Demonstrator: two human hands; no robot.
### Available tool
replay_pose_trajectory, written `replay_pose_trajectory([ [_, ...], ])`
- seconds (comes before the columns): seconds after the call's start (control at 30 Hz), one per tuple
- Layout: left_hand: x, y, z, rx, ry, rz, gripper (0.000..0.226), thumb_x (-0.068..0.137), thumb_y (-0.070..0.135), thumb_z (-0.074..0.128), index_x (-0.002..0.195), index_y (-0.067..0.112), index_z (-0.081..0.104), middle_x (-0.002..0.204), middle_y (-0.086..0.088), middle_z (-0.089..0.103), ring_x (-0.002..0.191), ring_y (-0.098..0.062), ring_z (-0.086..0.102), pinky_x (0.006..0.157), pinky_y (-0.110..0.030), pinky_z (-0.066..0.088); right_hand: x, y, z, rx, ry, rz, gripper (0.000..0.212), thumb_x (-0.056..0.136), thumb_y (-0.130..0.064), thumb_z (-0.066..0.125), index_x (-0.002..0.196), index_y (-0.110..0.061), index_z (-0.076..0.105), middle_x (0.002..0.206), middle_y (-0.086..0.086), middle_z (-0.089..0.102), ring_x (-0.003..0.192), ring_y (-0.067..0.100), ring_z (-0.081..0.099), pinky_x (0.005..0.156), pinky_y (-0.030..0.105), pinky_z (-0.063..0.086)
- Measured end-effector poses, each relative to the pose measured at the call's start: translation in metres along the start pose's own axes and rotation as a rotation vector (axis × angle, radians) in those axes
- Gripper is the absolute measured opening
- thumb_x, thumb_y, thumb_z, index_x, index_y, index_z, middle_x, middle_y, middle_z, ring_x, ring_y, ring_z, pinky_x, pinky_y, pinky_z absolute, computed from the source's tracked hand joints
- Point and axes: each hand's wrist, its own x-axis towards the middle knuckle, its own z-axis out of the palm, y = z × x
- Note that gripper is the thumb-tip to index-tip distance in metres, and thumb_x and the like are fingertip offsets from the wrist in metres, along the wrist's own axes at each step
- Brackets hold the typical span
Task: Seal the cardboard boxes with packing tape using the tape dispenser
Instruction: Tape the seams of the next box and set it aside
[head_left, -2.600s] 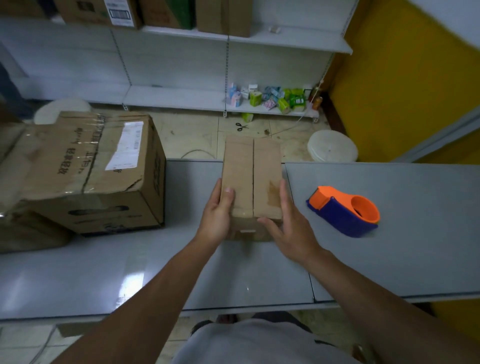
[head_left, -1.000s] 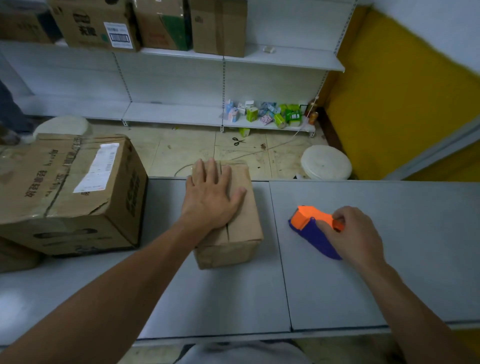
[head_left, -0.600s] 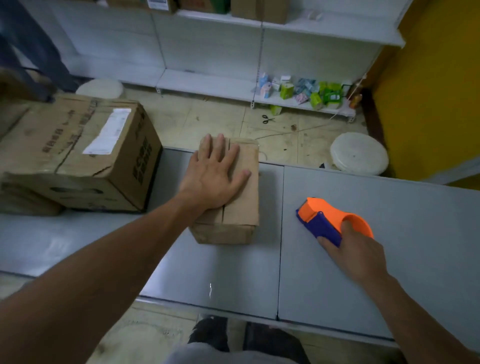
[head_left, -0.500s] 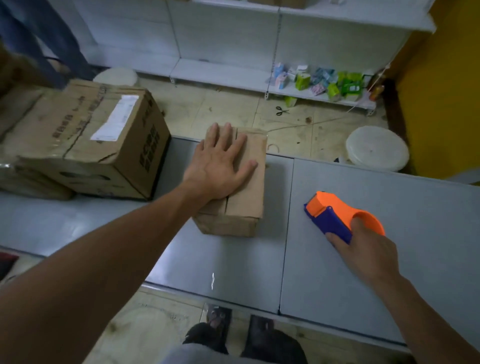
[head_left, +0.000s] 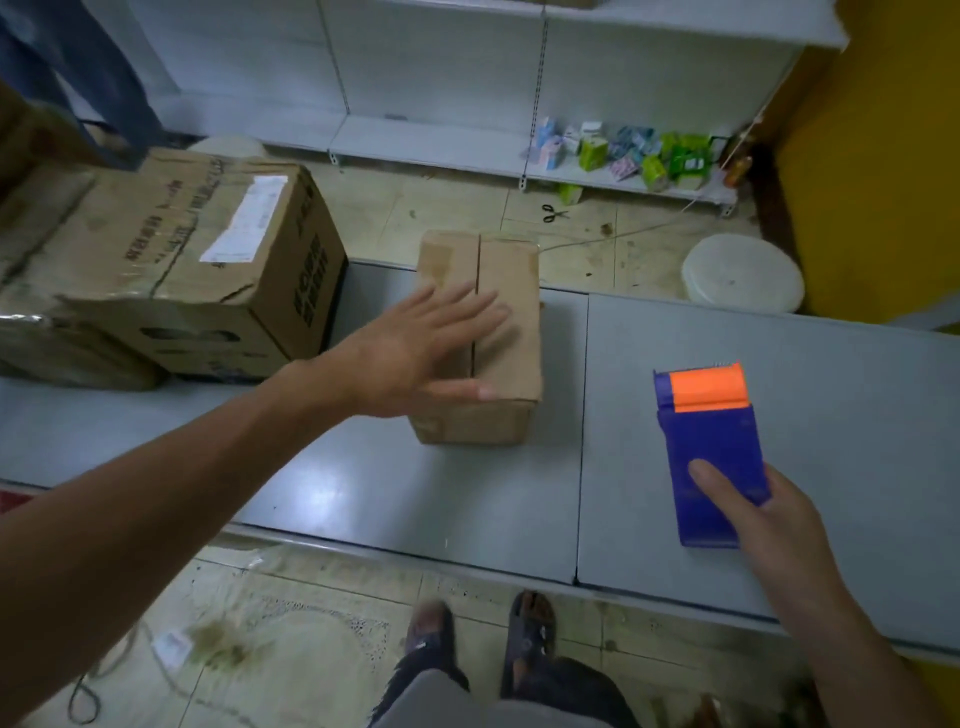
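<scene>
Head view, items as they lie:

1. Small brown cardboard box: stands on the grey table in front of you, flaps folded shut. Its centre seam runs away from you, and no tape shows on it.
2. Your left hand: fingers straight and fanned across the box top, crossing the seam, with the thumb along the near top edge. The blur hides whether the palm presses down or only skims the cardboard.
3. Blue-and-orange plastic tape dispenser: lifted off the table to the right of the box and well apart from it, orange end pointing away from you.
4. Your right hand: grips the dispenser's near end, thumb laid flat on the blue face. The other fingers wrap behind it, out of sight.
5. Large dented brown carton: on the table to the left, just beside the small box.
6. White round stool and scissors: on the floor beyond the table.

Step in hand, by my reading: the box is steadied and the tool is picked up, but taping has not yet begun.

Next move calls for:
- Bring the dispenser's orange end to one end of the seam.
- Clear your left fingers off the seam line.
- Hold the flaps down while you do both.
</scene>
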Motion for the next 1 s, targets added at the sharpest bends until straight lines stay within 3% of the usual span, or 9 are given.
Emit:
replay_pose_trajectory([
  [0.2,-0.004,-0.016,0.039,0.043,0.14,0.086,0.074,0.09,0.069,0.028,0.151,0.03,0.016,0.16,0.004,0.014,0.15,-0.019,0.004,0.122,-0.044,0.0,-0.042,-0.008,0.036,0.04,-0.083,0.028,0.031,0.078,-0.035,0.068,0.103,-0.017,0.066,0.092,-0.001,0.073,0.076,0.006,0.069,0.061,0.02,0.048],
  [0.37,-0.003,-0.017,0.04,0.116,0.163,0.094,0.078,0.087,0.065,0.041,0.153,0.031,0.017,0.161,0.004,0.014,0.15,-0.019,0.006,0.122,-0.047,0.003,-0.057,-0.01,0.055,0.083,-0.107,0.068,0.041,0.073,-0.041,0.067,0.108,-0.019,0.063,0.097,-0.001,0.072,0.089,0.014,0.07,0.064,0.023,0.052],
  [0.5,-0.002,-0.008,0.035,0.115,0.107,-0.002,0.085,0.083,0.078,0.018,0.154,0.033,0.016,0.163,0.007,0.01,0.151,-0.016,0.001,0.122,-0.041,-0.006,-0.064,-0.015,0.057,0.128,-0.147,0.053,0.035,0.071,-0.037,0.068,0.1,-0.018,0.066,0.087,-0.001,0.074,0.08,0.015,0.071,0.06,0.022,0.053],
  [0.63,0.0,-0.006,0.043,0.139,0.169,0.0,0.079,0.085,0.073,0.022,0.152,0.032,0.024,0.161,0.003,0.022,0.15,-0.022,0.012,0.122,-0.045,0.001,-0.069,-0.02,0.057,0.234,-0.216,0.048,0.034,0.074,-0.034,0.078,0.099,-0.015,0.067,0.085,0.001,0.075,0.074,0.013,0.071,0.056,0.019,0.053],
  [0.73,-0.005,0.002,0.031,0.121,0.116,-0.024,0.085,0.08,0.076,0.018,0.154,0.033,0.016,0.163,0.006,0.011,0.151,-0.017,0.0,0.12,-0.038,-0.008,-0.07,-0.022,0.057,0.347,-0.261,0.039,0.037,0.062,-0.031,0.075,0.092,-0.01,0.07,0.078,0.002,0.075,0.067,0.01,0.07,0.056,0.018,0.052],
  [0.8,-0.012,0.025,0.015,-0.083,0.171,-0.111,0.081,0.084,0.075,0.023,0.152,0.031,0.029,0.159,0.012,0.021,0.149,-0.008,0.006,0.119,-0.029,-0.005,-0.069,-0.02,0.057,0.459,-0.297,0.038,0.058,0.04,-0.045,0.091,0.081,-0.009,0.075,0.076,0.004,0.075,0.064,0.013,0.069,0.055,0.022,0.054],
  [0.9,-0.024,0.074,-0.007,-0.83,0.318,-0.376,0.041,0.096,0.05,0.05,0.131,0.031,0.059,0.13,0.022,0.053,0.12,0.01,0.044,0.104,-0.028,0.037,-0.072,-0.02,0.058,0.684,-0.355,0.087,0.071,0.019,-0.055,0.094,0.076,-0.015,0.08,0.075,0.009,0.074,0.063,0.017,0.069,0.057,0.027,0.057],
  [0.93,-0.026,0.086,-0.011,-1.1,0.26,-0.433,0.032,0.096,0.043,0.053,0.122,0.029,0.064,0.122,0.017,0.061,0.112,0.005,0.054,0.095,-0.03,0.046,-0.073,-0.02,0.058,0.773,-0.366,0.112,0.071,0.016,-0.052,0.095,0.074,-0.014,0.08,0.074,0.009,0.074,0.061,0.017,0.069,0.056,0.028,0.058],
  [1.0,-0.029,0.101,-0.009,-1.412,0.063,-0.491,0.025,0.095,0.033,0.057,0.115,0.02,0.067,0.113,0.0,0.07,0.106,-0.011,0.065,0.096,-0.033,0.051,-0.075,-0.021,0.058,0.919,-0.357,0.153,0.07,0.01,-0.045,0.097,0.068,-0.011,0.079,0.067,0.009,0.072,0.055,0.017,0.068,0.052,0.028,0.057],
])
